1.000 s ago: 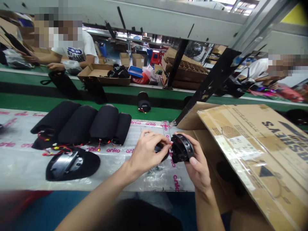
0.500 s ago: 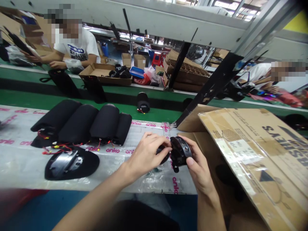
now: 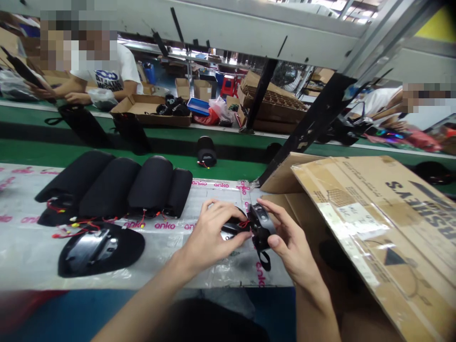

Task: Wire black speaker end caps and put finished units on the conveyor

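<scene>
Two hands, one head view. Left grip (image 3: 210, 237) is closed around a black plastic part (image 3: 231, 229) with a thin red wire (image 3: 244, 223). Right grip (image 3: 290, 242) pinches a black ring housing (image 3: 261, 232) between thumb and fingers, a black strap loop (image 3: 264, 261) hanging below. Both are held just above the counter (image 3: 160, 256), near its right side.

Risks: if the hands draw apart, the red wire could pull from its joint. The loop could snag on the fingers. A slip could drop the housing onto the carton flaps (image 3: 281, 204).

Surface: clear film with pink "onko" printing covers the counter. Four black foam-covered cylinders (image 3: 149, 183) lie side by side, red and yellow wires (image 3: 78, 230) at their ends. A black shell with a metal plate (image 3: 99, 249) lies flat nearby. A cardboard sheet (image 3: 370, 228) slants at right.

Room: a green conveyor belt (image 3: 71, 166) runs beyond the counter. Farther off are a co-worker in a white T-shirt (image 3: 110, 78), an open carton (image 3: 124, 114), a black steel upright (image 3: 306, 123) and a fan (image 3: 285, 73).
</scene>
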Demonstrator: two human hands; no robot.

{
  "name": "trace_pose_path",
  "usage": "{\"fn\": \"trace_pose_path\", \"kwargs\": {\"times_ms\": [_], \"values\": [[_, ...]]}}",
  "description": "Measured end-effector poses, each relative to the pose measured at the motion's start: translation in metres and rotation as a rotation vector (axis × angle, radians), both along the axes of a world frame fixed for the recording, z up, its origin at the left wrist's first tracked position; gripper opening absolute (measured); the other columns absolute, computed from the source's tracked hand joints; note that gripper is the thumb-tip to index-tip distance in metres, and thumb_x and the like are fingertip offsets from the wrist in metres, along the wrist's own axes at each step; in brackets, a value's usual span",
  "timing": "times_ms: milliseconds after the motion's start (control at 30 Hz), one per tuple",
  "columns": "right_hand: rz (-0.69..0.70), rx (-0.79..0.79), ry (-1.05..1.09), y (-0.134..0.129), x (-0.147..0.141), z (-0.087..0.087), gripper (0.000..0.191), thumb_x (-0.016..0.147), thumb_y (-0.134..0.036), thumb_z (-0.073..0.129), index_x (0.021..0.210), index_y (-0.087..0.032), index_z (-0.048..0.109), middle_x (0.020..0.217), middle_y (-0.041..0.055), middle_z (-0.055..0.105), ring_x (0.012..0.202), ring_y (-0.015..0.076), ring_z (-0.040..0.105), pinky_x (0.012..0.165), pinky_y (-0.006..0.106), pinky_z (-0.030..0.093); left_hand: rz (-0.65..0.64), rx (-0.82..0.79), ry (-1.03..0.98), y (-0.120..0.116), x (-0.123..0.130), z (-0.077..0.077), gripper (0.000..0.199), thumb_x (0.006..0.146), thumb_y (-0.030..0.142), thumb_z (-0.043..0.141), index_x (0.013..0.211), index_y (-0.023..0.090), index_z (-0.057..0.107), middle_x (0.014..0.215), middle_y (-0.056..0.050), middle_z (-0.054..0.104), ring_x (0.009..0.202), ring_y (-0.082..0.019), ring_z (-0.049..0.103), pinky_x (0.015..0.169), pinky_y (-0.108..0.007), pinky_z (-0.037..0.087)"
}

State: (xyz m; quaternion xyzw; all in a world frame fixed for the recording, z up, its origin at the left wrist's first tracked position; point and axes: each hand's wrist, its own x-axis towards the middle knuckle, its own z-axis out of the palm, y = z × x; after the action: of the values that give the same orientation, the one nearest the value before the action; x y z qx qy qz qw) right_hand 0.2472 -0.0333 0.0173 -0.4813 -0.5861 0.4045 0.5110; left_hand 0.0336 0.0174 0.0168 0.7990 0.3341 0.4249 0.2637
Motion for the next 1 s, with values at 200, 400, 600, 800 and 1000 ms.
{"fn": "trace_pose_path", "kwargs": {"times_ms": [200, 400, 600, 800, 1000], "values": [[0.135, -0.138, -0.009, -0.012, -0.013, 0.018, 0.076, 0.082, -0.046, 0.091, 0.151, -0.037, 0.06, 0.144, 0.011, 0.063, 0.079, 0.0213, 0.075, 0.066, 0.036, 0.068, 0.073, 0.032, -0.134, -0.005, 0.003, -0.016, 0.017, 0.094, 0.007, 0.068, 0.098, 0.023, 0.067, 0.101, -0.002, 0.079, 0.103, -0.023, 0.073, 0.103, -0.045, 0.048], [0.08, -0.113, -0.225, -0.016, -0.019, 0.024, 0.076, 0.085, -0.038, 0.088, 0.153, -0.036, 0.054, 0.13, 0.0091, 0.068, 0.06, 0.0141, 0.064, 0.055, 0.035, 0.063, -0.044, -0.155, -0.237, -0.004, -0.007, -0.024, 0.019, 0.094, 0.01, 0.064, 0.107, 0.023, 0.07, 0.144, -0.011, 0.067, 0.136, -0.027, 0.064, 0.114, -0.044, 0.054], [-0.299, 0.026, -0.586, 0.005, -0.05, 0.011, 0.078, 0.06, -0.069, 0.096, 0.115, -0.026, 0.062, 0.096, 0.0061, 0.069, 0.069, 0.0229, 0.063, 0.059, 0.037, 0.053, -0.081, -0.481, -0.553, 0.0, -0.02, -0.033, 0.034, 0.112, 0.041, 0.043, 0.134, 0.023, 0.061, 0.156, -0.013, 0.06, 0.15, -0.03, 0.055, 0.122, -0.048, 0.048], [-0.154, -0.065, -0.317, 0.0, -0.045, -0.009, 0.051, 0.086, -0.055, 0.08, 0.122, -0.026, 0.058, 0.111, 0.0052, 0.066, 0.091, 0.0235, 0.063, 0.082, 0.038, 0.055, -0.049, -0.54, -0.419, -0.004, -0.01, -0.045, 0.039, 0.11, 0.047, 0.046, 0.132, 0.021, 0.064, 0.137, -0.01, 0.071, 0.125, -0.028, 0.067, 0.106, -0.039, 0.052], [-0.217, -0.034, 0.16, 0.003, -0.051, -0.048, 0.041, 0.095, -0.046, 0.072, 0.13, -0.028, 0.059, 0.114, 0.0041, 0.064, 0.095, 0.021, 0.062, 0.086, 0.035, 0.053, -0.087, -0.529, -0.541, -0.005, -0.006, -0.056, 0.039, 0.105, 0.045, 0.053, 0.134, 0.021, 0.062, 0.139, -0.01, 0.07, 0.126, -0.029, 0.067, 0.108, -0.041, 0.052]]}}
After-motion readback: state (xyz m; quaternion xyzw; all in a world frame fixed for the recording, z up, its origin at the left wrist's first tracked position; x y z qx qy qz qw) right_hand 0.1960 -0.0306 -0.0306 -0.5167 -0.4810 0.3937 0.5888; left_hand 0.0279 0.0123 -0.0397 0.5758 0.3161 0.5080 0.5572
